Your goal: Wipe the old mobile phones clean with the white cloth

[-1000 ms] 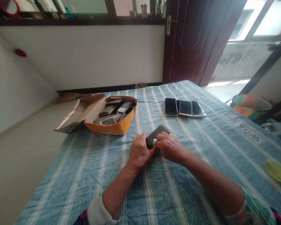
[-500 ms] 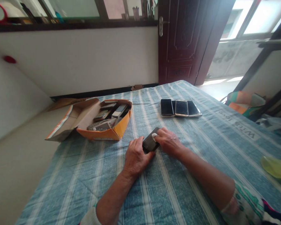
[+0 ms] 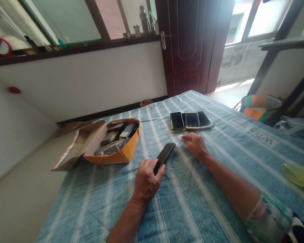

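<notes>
Leftward, phones (image 3: 128, 130) in open box (image 3: 132, 148); left hand (image 3: 147, 179) around dark phone (image 3: 166, 153), white wad (image 3: 180, 137) in right hand (image 3: 196, 145)

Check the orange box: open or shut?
Open. The lid of the orange box hangs swung out to the left in the picture, and several phones are visible inside.

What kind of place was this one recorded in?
Probably a bedroom in a home: a blue striped cloth, like a bedspread, covers a broad surface, a red-rimmed mirror stands on the window ledge, and there's a panelled door.
</notes>
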Demonstrator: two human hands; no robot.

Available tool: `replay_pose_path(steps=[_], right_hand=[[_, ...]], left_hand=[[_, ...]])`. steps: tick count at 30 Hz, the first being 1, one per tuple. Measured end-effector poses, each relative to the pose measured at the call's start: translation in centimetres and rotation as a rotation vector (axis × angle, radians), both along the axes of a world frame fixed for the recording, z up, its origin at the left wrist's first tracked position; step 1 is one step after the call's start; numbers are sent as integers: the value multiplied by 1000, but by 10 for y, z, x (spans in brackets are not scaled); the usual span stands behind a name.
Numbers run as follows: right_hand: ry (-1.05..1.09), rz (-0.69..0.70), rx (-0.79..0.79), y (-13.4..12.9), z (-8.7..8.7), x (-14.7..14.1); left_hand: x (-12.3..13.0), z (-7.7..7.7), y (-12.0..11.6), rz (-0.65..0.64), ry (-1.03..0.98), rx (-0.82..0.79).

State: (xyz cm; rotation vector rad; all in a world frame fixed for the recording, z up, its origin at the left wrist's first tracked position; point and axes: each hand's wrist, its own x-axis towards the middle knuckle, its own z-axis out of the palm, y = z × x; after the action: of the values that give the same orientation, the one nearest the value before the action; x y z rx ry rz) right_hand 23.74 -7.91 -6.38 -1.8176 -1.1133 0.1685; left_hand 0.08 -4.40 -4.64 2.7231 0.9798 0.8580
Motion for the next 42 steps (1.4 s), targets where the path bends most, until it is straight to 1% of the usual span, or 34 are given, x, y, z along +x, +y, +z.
replay_pose_path(steps=[2,5,9,12,15,21,23,26,29,34,38,42], right_hand=[[70,7,6,1,1,-1],[104,31,5,1,2,-3],[118,64,0,2,3,-7],[113,92,16,3,2,-10],[113,116,40,3,0,-12],[147,125,91,3,-3,-12],[157,123,102,3,-3,-11],[164,123,96,3,-3,-11],[175,125,77,2,-2,-11],[178,114,77,1,-2,-12],[174,104,93,1,-2,-12],[171,99,108,0,-2,-14]], left_hand=[[-1,0,1,11,-17,-22],[-1,-1,3,71,-87,-95],[-2,-5,9,181,-259,-300],[-1,-7,14,202,-342,-438],[-1,-8,23,222,-428,-475],[-3,-15,38,307,-570,-542],[-4,-15,39,300,-587,-584],[-5,-14,37,255,-598,-637],[-6,-12,36,220,-589,-662],[-6,-4,32,204,-567,-689],[-10,3,32,194,-486,-594],[-16,5,33,165,-398,-497]])
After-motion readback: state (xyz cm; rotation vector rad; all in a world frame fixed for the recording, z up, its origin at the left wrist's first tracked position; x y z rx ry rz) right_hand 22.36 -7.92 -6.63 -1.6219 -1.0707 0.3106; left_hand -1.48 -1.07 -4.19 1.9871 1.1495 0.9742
